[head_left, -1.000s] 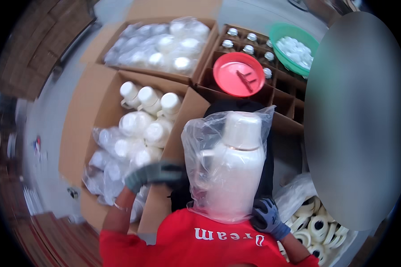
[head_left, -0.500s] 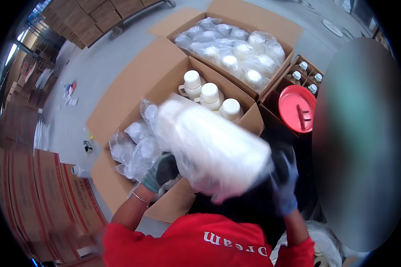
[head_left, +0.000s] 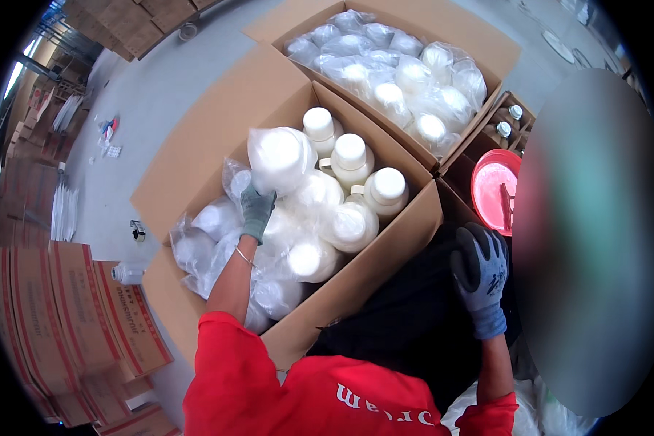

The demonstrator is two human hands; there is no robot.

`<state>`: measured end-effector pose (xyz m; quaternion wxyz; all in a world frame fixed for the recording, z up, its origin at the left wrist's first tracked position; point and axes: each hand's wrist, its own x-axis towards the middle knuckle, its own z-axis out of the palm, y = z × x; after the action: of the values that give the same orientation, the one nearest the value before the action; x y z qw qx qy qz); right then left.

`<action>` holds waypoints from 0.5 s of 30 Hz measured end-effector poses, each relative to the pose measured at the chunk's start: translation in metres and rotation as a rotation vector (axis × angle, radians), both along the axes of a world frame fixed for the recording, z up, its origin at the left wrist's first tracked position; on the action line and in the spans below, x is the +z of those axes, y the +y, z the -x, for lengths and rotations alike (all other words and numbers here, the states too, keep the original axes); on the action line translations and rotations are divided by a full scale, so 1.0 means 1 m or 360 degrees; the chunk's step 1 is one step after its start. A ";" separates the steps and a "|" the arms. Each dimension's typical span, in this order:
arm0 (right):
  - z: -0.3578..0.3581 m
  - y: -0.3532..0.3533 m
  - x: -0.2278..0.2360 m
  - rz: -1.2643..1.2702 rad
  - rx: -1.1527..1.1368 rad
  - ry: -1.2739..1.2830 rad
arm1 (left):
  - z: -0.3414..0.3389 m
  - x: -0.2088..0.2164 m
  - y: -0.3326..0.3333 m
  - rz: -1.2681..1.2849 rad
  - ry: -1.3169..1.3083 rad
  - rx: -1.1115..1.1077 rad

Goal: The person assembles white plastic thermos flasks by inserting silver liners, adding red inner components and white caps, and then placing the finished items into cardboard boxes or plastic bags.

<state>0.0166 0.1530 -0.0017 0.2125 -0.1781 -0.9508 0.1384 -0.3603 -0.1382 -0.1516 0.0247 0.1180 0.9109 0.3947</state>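
Observation:
My left hand (head_left: 256,209), in a grey-green glove, reaches into the near open carton (head_left: 214,120). Its fingers are closed on the near side of a white flask (head_left: 277,158) wrapped in clear plastic, which stands higher than those around it. Several more bagged flasks (head_left: 314,259) fill the left and near part of that carton. Three cream flasks without bags (head_left: 351,152), with side handles and cup-like lids, stand upright along its far right wall. My right hand (head_left: 481,269), in a grey-blue glove with dark fingers, is over my dark-clothed lap, fingers extended, holding nothing.
A second open carton (head_left: 479,120) of bagged flasks adjoins at the back. Right of it, a divided box holds capped bottles (head_left: 514,112) and a red dish (head_left: 495,190). Printed cartons (head_left: 73,305) line the left, near a tape dispenser (head_left: 137,231). A blurred patch covers the far right.
The white plastic-wrapped load held between both hands has gone down into the near carton. My right hand has let go and moved right; my left hand stays at a bagged flask.

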 end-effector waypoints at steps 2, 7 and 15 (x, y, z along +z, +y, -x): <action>0.006 -0.003 0.003 -0.0015 0.0008 0.0024 | 0.021 -0.012 -0.008 0.0168 0.0017 -0.0126; 0.005 0.005 0.003 -0.0013 -0.0009 0.0008 | 0.027 0.018 0.041 0.1070 0.0376 -0.0653; 0.012 -0.001 0.007 0.0037 0.0038 0.0074 | -0.025 -0.092 0.154 0.0898 -0.0009 -0.1191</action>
<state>0.0045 0.1519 0.0055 0.2307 -0.1661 -0.9460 0.1561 -0.3355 0.0162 -0.2441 0.1989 0.4259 0.8774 0.0959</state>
